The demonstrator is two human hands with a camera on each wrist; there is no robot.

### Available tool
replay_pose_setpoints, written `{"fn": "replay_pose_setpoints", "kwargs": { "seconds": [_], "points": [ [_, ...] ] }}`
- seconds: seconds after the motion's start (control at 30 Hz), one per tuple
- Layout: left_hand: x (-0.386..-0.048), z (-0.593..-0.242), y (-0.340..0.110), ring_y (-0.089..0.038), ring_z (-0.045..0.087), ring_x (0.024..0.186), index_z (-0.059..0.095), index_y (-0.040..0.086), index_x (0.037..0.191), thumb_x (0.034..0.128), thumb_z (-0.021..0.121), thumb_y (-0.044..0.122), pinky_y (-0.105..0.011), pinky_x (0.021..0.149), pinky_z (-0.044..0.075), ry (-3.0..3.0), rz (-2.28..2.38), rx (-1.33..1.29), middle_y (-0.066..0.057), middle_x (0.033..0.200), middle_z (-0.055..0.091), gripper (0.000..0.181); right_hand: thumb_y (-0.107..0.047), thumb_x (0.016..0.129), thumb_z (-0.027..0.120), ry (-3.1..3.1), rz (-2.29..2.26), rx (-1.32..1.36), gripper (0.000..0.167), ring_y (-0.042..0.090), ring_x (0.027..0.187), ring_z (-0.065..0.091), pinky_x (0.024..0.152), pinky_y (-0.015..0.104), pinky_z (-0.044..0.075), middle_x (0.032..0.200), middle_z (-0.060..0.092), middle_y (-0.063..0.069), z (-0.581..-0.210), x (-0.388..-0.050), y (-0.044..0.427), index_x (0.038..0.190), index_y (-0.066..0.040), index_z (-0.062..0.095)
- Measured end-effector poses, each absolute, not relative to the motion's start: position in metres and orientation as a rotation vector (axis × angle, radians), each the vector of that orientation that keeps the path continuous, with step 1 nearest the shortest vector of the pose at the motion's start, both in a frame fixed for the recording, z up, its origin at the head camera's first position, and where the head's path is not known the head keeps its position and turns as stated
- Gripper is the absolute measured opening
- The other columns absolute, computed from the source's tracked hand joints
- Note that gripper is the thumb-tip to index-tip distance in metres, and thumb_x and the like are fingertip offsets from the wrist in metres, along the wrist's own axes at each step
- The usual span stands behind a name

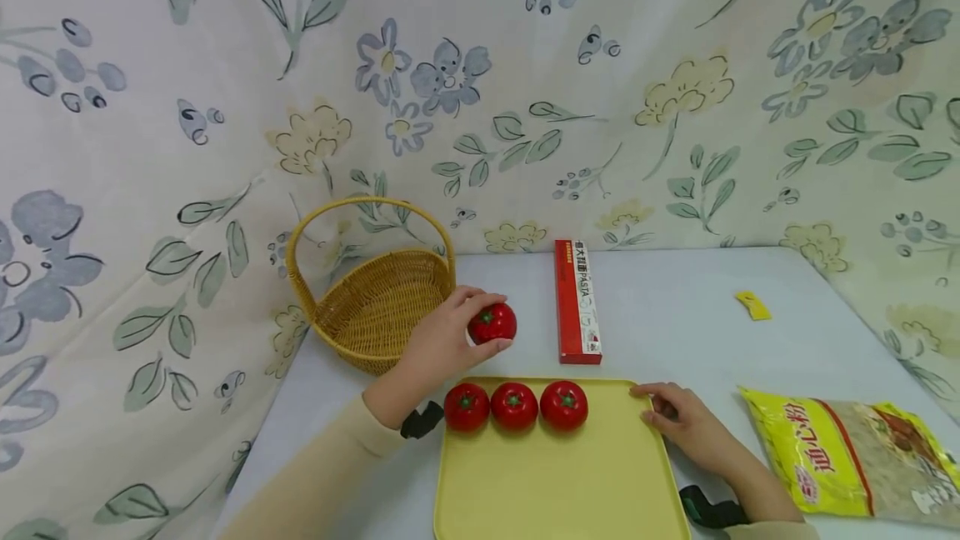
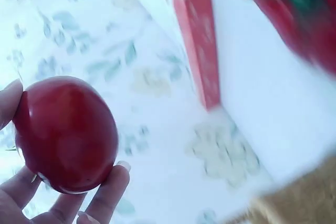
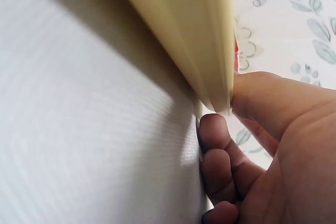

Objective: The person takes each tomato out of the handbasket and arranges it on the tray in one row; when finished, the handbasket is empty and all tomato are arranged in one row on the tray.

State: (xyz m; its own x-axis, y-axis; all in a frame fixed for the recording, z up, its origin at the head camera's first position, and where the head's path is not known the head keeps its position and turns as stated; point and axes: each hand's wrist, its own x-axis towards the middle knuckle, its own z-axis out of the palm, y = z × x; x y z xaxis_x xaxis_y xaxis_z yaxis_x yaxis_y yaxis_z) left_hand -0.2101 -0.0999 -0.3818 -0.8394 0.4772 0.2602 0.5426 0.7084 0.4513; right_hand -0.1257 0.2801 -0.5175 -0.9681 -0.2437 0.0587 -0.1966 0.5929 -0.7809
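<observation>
A red tomato [image 1: 495, 325] is held by my left hand [image 1: 441, 338], above the table between the basket and the tray's far edge. In the left wrist view the thumb and fingers grip the sides of this tomato [image 2: 68, 135]. Along the far left part of the yellow tray [image 1: 555, 482] three more tomatoes stand in a row: a left one [image 1: 467, 408], a middle one [image 1: 514, 407] and a right one [image 1: 564, 407]. My right hand [image 1: 693, 430] holds the tray's far right corner; the right wrist view has its thumb against the rim [image 3: 210, 72] with curled fingers just below.
A wicker basket [image 1: 390, 298] with a tall handle stands at the back left. Beyond the tray lies a red pasta box [image 1: 577, 302]. On the right are a small yellow packet [image 1: 753, 306] and a large yellow pasta bag [image 1: 855, 457]. A floral curtain [image 1: 480, 107] hangs behind the table.
</observation>
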Motion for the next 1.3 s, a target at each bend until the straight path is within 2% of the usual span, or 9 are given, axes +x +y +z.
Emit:
{"fn": "replay_pose_setpoints", "kwargs": {
  "seconds": [0.1,0.3,0.6,0.73,0.9,1.07,1.3],
  "points": [
    [-0.204,-0.384,-0.079,-0.017,0.066,0.109,0.059,0.025,0.147,0.0903,0.084,0.043,-0.031,0.083,0.060,-2.813,-0.786,-0.919,-0.001,0.138,0.058,0.064,-0.010,0.100,0.071,2.755,-1.333,-0.362,0.032,0.012,0.085,0.047,0.070,0.027,0.039,0.094,0.050,0.001,-0.517,-0.126,0.280,0.131,-0.006,0.067],
    [-0.195,-0.389,-0.043,-0.015,0.063,0.119,0.055,0.023,0.148,0.0891,0.084,0.045,-0.031,0.091,0.058,-2.868,-0.786,-1.051,0.002,0.142,0.056,0.069,-0.012,0.101,0.071,2.731,-1.342,-0.328,0.032,0.013,0.086,0.048,0.071,0.027,0.041,0.095,0.051,0.001,-0.516,-0.125,0.279,0.132,-0.006,0.067],
    [-0.186,-0.400,-0.005,-0.011,0.063,0.110,0.060,0.027,0.143,0.0870,0.084,0.050,-0.024,0.082,0.058,-2.893,-0.679,-1.177,0.005,0.131,0.059,0.065,-0.014,0.100,0.071,2.714,-1.331,-0.313,0.033,0.014,0.089,0.050,0.075,0.026,0.045,0.096,0.053,0.002,-0.515,-0.127,0.279,0.133,-0.008,0.067],
    [-0.182,-0.409,0.011,-0.010,0.062,0.110,0.062,0.030,0.141,0.0877,0.082,0.054,-0.024,0.084,0.057,-2.878,-0.572,-1.259,0.007,0.135,0.059,0.062,-0.013,0.100,0.072,2.729,-1.328,-0.310,0.032,0.014,0.089,0.049,0.074,0.026,0.045,0.096,0.052,0.001,-0.515,-0.125,0.278,0.131,-0.008,0.067],
    [-0.178,-0.423,0.028,-0.006,0.060,0.113,0.063,0.035,0.140,0.0875,0.080,0.059,-0.027,0.090,0.051,-2.868,-0.413,-1.304,0.011,0.134,0.061,0.060,-0.014,0.100,0.073,2.743,-1.317,-0.302,0.032,0.015,0.088,0.048,0.073,0.027,0.041,0.093,0.051,0.000,-0.516,-0.125,0.279,0.130,-0.006,0.067],
    [-0.172,-0.438,0.043,-0.004,0.058,0.115,0.063,0.038,0.139,0.0859,0.080,0.061,-0.031,0.093,0.045,-2.897,-0.292,-1.307,0.016,0.131,0.062,0.060,-0.017,0.099,0.073,2.692,-1.301,-0.207,0.036,0.021,0.092,0.048,0.075,0.028,0.042,0.095,0.052,0.002,-0.516,-0.125,0.279,0.133,-0.005,0.065],
    [-0.167,-0.457,0.056,-0.005,0.059,0.114,0.064,0.039,0.140,0.0859,0.079,0.062,-0.045,0.111,0.041,-2.924,-0.203,-1.258,0.016,0.129,0.063,0.061,-0.016,0.100,0.073,2.696,-1.301,-0.234,0.036,0.023,0.092,0.048,0.074,0.029,0.041,0.094,0.052,0.003,-0.515,-0.126,0.279,0.133,-0.006,0.065]
  ]
}}
